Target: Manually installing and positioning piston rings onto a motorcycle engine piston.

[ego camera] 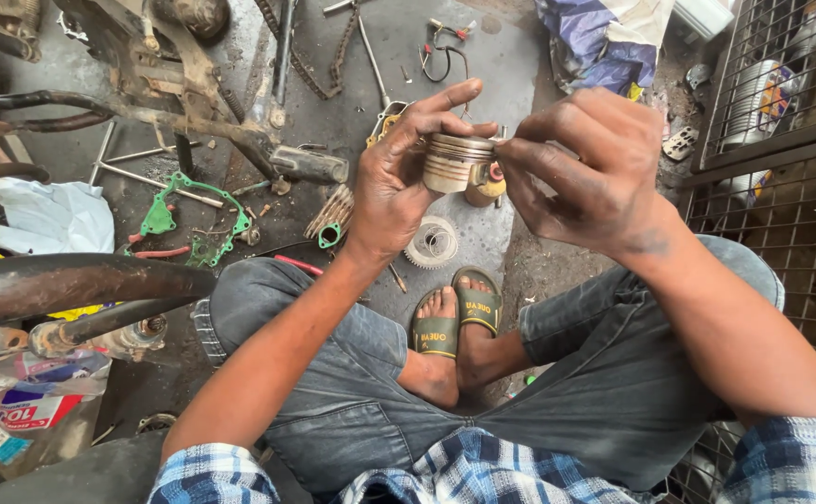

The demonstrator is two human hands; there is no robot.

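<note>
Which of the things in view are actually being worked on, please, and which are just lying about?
In hand: piston, held by left hand; right hand pinching at its rim.

Lying about: green gasket, gear wheel, chain, rods, plastic bag.

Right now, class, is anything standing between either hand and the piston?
Nothing visible does. The left hand already grips the piston, and the right hand pinches at its top edge.
</note>
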